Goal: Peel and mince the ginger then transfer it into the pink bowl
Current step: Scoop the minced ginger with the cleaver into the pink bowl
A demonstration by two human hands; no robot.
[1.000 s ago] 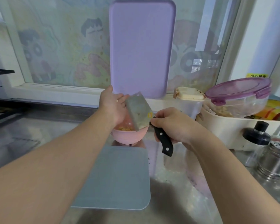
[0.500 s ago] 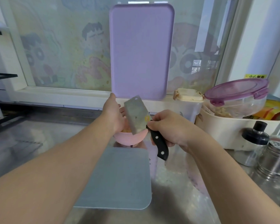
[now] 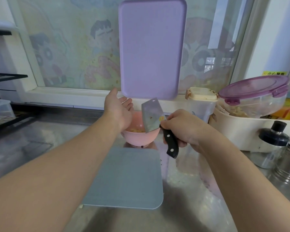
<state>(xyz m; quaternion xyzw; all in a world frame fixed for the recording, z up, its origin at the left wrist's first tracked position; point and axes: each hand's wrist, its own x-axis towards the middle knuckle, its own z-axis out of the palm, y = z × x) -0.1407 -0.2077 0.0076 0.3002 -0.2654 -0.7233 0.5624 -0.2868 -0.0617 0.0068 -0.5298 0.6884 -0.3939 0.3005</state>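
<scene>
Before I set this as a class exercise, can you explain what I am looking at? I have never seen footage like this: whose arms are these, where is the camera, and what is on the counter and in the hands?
There is no machine here. A person wears a wide-angle camera on the head, so this single view looks forward and down along their own two arms.

The right hand grips the black handle of a small cleaver, its blade held over a pink bowl. Pale minced ginger lies in the bowl. The left hand is open above the bowl, fingers relaxed, holding nothing.

A grey-blue cutting board lies on the steel counter in front of the bowl. A purple board leans upright against the window. At the right stand lidded containers and shakers.
</scene>
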